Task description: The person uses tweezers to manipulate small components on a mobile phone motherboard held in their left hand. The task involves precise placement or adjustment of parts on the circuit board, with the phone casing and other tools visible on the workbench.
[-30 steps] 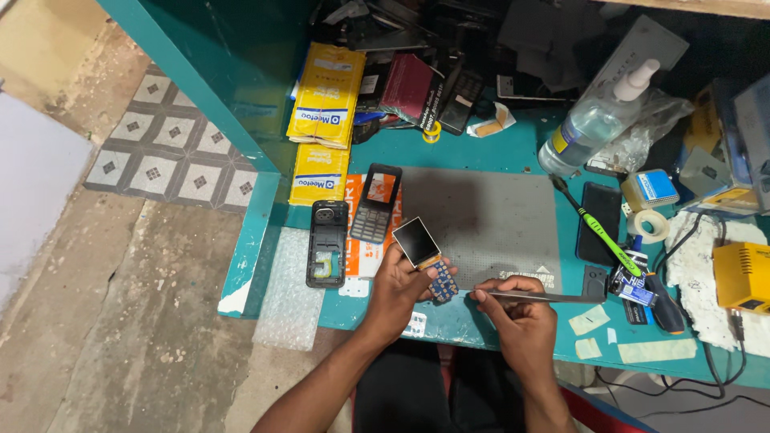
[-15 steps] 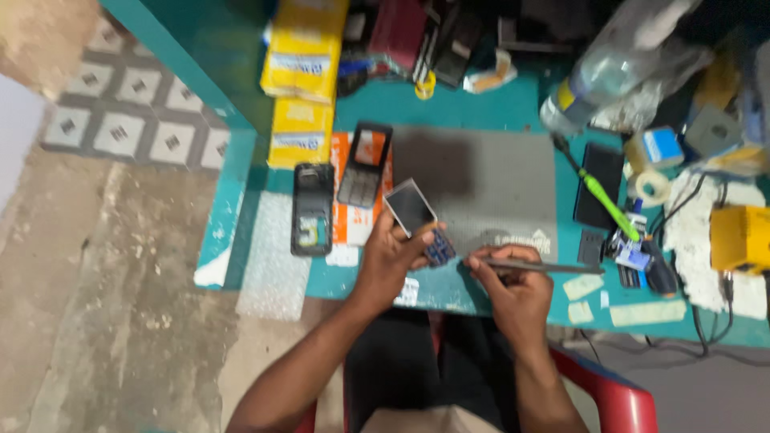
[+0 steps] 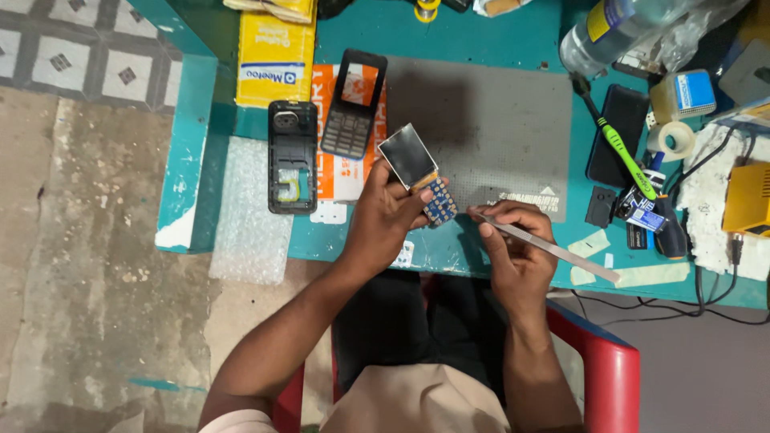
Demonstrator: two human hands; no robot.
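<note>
The left hand (image 3: 385,216) has its grip pinched around a bare blue phone circuit board with a small silvery screen attached (image 3: 419,172), held above the near edge of the teal painted table (image 3: 481,32); the screen end tilts toward 11 o'clock. At 3 o'clock of it, the right hand (image 3: 513,248) has its grip pressed together on a thin flat metal prying tool (image 3: 553,250), whose tip points toward the board, close but apart from it, while its long end runs off toward 4 o'clock.

At 12 o'clock of the hands lies a dark grey rectangular work mat (image 3: 489,128). At 10 o'clock of the left hand a black phone front frame with keypad (image 3: 351,104) rests on an orange card, and a black phone rear housing (image 3: 291,156) lies just beside it at 9 o'clock. A yellow cardboard box (image 3: 275,56) sits further toward 11 o'clock. At 2 o'clock of the right hand lies a green-handled toothbrush (image 3: 622,156) beside a black flat phone (image 3: 613,136).
</note>
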